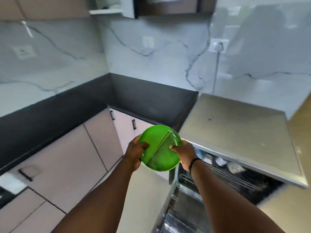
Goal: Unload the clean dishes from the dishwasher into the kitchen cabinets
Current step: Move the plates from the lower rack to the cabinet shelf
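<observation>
Two green plates, both hands' fingers gripping

no legible text (frame is blurred)

We've got open air ahead over the dark countertop — bare right into the corner. On our right the dishwasher top juts out, its loaded rack pulled open below — that side's blocked. Closed lower cabinets wall the left.
</observation>
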